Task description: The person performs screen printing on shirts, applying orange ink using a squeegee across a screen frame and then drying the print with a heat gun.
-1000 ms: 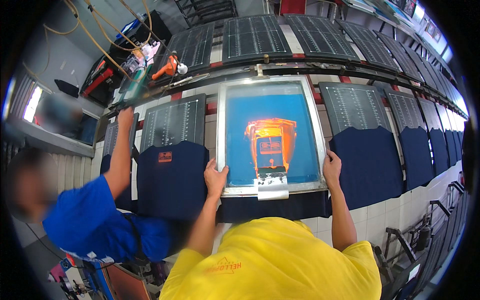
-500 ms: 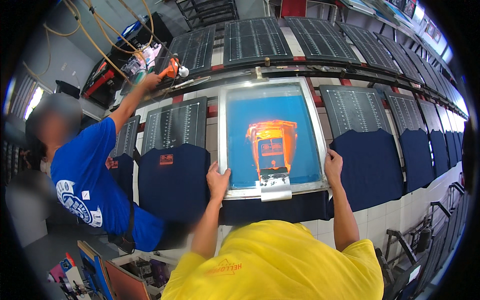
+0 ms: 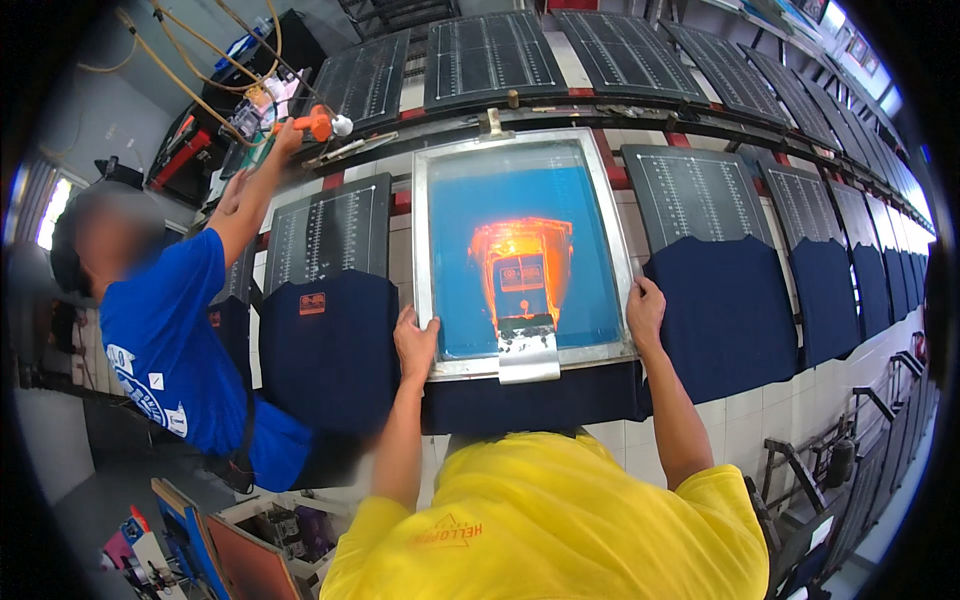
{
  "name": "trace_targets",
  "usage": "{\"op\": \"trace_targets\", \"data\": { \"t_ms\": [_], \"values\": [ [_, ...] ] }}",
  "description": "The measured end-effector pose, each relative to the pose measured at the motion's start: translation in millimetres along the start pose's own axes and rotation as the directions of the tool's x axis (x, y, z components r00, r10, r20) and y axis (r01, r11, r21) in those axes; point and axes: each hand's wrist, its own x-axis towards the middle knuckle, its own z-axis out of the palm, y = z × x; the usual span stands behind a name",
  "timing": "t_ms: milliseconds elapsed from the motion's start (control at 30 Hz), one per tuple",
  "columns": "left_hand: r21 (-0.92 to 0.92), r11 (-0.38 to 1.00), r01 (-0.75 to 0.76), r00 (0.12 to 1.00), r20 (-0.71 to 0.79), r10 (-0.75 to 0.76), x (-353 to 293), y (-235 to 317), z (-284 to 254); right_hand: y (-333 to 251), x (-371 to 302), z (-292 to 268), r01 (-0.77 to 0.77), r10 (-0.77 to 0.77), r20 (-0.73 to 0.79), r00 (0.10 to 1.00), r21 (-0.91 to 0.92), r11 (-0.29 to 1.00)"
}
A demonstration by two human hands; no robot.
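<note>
A metal-framed printing screen [image 3: 424, 250] with blue mesh lies over a navy shirt [image 3: 585, 395] in front of me. My left hand [image 3: 416, 345] grips its left side near the closest corner, thumb on top. My right hand [image 3: 646, 312] holds the right side, fingers curled round the edge. Bright orange ink [image 3: 560, 262] is smeared on the mesh around a small rectangular design. A squeegee [image 3: 529, 360] with a broad silvery holder rests on the mesh, its near end over the frame's front bar. The shirt beneath is mostly hidden.
A co-worker in a blue shirt [image 3: 170, 320] stands at my left, holding an orange heat gun [image 3: 318, 123]. Beside me lies a navy shirt [image 3: 330, 350] with an orange print. More navy shirts [image 3: 725, 310] on black boards line the right. Hoses [image 3: 190, 75] hang at upper left.
My view has shifted slightly, so the scene sits a little higher and further left. My grip looks the same. The co-worker's other hand has risen from a shirt toward the bench.
</note>
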Motion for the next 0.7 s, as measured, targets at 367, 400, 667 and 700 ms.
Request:
{"op": "trace_targets", "data": {
  "t_ms": [367,400,667,700],
  "values": [
    [-0.072,0.982,-0.173,0.973,-0.166,0.160,-59,13,-19,-101,-64,-46,0.543,-0.516,0.541,0.665,0.125,0.830],
    [-0.124,0.971,-0.206,0.968,-0.169,0.184,-72,25,-25,-113,-77,-48,0.602,-0.574,0.611,0.546,0.190,0.776],
    [-0.486,0.702,0.520,0.766,0.630,-0.131,-146,38,-2,-145,-89,-31,0.823,-0.564,0.741,0.364,0.027,0.567],
    [-0.493,0.631,0.600,0.689,0.718,-0.095,-144,38,4,-148,-83,-27,0.805,-0.548,0.740,0.390,0.015,0.593]
  ]
}}
